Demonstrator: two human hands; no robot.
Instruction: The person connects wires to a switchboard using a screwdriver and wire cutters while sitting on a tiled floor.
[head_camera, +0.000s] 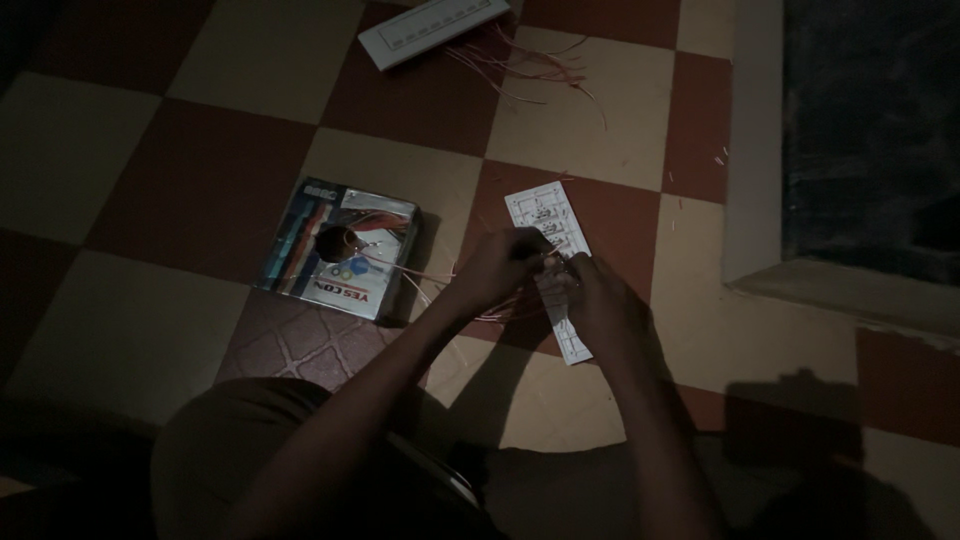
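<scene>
A long white switch plate lies back side up on the checkered floor. Both my hands meet over its middle. My left hand pinches thin red wires that trail leftward. My right hand closes on something small right beside it, over the plate; the dim light hides what it is.
A flat printed wire box with a round hole lies to the left, red wire running out of it. A second white plate and loose red wire pieces lie at the top. A raised step edge runs down the right.
</scene>
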